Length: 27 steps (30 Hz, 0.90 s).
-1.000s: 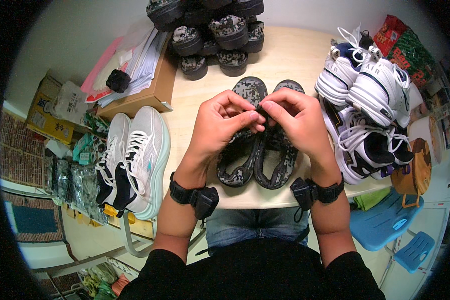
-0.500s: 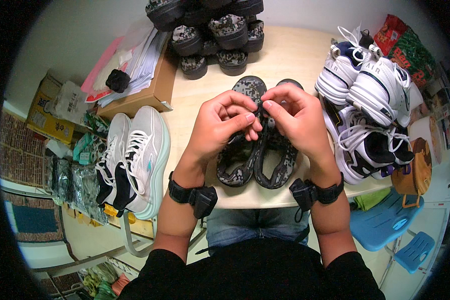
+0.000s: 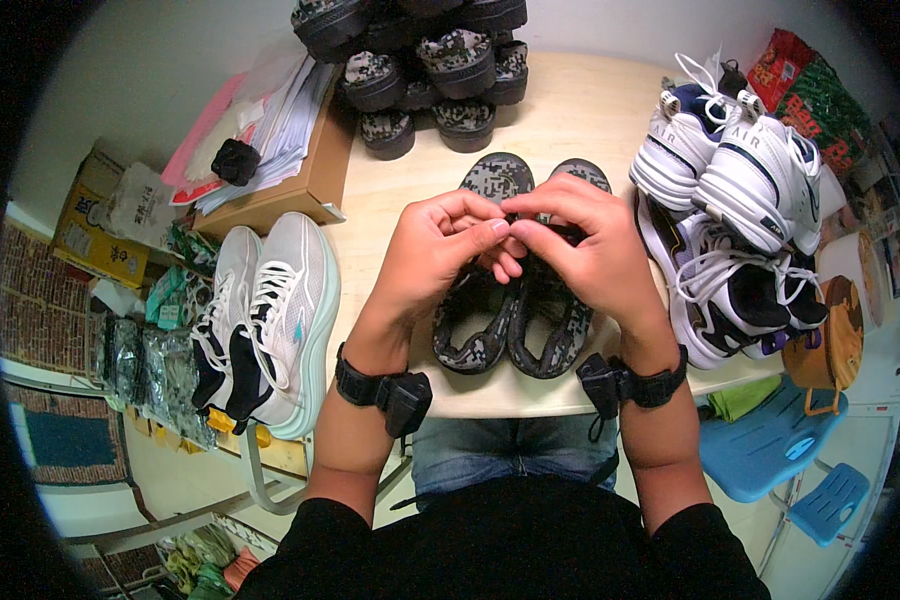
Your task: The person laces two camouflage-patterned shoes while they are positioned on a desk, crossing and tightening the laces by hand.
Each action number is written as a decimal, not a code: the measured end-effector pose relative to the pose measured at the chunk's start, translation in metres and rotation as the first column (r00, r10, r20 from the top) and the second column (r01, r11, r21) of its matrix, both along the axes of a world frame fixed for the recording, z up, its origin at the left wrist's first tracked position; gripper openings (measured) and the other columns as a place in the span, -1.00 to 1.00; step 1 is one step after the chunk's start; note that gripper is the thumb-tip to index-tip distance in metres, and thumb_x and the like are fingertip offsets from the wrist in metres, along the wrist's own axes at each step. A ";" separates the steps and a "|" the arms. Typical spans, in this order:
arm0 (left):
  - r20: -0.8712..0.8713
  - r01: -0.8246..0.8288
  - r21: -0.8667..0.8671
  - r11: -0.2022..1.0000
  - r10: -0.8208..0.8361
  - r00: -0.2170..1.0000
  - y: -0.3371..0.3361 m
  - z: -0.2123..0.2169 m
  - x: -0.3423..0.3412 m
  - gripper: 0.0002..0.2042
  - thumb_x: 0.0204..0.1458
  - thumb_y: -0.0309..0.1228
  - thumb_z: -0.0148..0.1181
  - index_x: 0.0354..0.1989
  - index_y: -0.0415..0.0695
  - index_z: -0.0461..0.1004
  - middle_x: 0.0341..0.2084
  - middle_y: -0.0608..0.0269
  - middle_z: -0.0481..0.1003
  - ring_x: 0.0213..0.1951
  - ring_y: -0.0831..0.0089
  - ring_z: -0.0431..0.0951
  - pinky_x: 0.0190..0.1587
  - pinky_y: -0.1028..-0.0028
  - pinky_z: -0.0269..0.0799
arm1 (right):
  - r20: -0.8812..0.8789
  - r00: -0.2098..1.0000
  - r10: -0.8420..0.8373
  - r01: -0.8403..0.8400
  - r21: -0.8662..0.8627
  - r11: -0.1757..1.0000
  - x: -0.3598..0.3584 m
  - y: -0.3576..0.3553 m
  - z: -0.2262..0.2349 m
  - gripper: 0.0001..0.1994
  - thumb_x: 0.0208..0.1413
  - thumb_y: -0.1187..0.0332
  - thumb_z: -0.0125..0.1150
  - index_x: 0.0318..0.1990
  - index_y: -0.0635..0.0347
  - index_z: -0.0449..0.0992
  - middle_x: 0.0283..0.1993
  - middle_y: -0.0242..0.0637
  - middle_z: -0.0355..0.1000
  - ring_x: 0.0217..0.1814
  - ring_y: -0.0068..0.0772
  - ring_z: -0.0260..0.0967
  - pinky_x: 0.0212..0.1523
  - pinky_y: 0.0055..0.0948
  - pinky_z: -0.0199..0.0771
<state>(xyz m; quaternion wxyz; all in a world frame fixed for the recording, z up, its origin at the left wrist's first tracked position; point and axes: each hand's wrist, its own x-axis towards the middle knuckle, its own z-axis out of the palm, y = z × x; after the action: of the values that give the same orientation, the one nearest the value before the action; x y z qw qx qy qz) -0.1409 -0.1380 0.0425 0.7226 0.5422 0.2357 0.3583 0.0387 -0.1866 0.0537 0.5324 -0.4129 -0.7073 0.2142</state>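
Observation:
A pair of grey-and-black camouflage shoes stands side by side on the pale table in front of me, the left shoe (image 3: 467, 357) touching the right shoe (image 3: 557, 357). Their toes point away from me. Over their laced middles, my left hand (image 3: 435, 250) is closed in a pinch, thumb against the curled fingers. Meeting it at the fingertips, my right hand (image 3: 600, 240) pinches thumb to forefinger. Anything between the fingertips is too small or hidden to make out. The hands cover the shoes' lacing.
White sneakers (image 3: 760, 170) are piled at the right edge. Light grey running shoes (image 3: 290, 310) stand at the left edge. Stacked camouflage shoes (image 3: 460, 65) rise at the back. Papers lie on a cardboard box (image 3: 305, 185) at back left. A blue stool (image 3: 770, 450) is below right.
My right hand has shifted slightly left, its fingertips now meeting those of my left hand. The shoes stay in place.

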 end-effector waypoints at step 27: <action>0.095 -0.087 -0.014 0.996 0.088 0.992 0.002 0.000 0.002 -0.91 0.03 -0.59 0.12 -0.30 -0.30 0.40 -0.46 0.07 0.53 -0.50 0.47 0.53 -0.41 0.56 0.48 | -0.495 0.838 0.231 -0.417 -0.308 0.855 0.000 -0.005 0.005 -0.80 0.08 0.58 0.03 -0.15 0.42 0.49 -0.36 -0.30 0.49 -0.27 -0.62 0.42 -0.27 -0.66 0.38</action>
<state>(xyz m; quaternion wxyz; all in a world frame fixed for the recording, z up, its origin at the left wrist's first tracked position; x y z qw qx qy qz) -0.1389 -0.1358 0.0430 0.7193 0.5101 0.2263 0.4138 0.0387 -0.1912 0.0589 0.5363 -0.3254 -0.5689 0.5319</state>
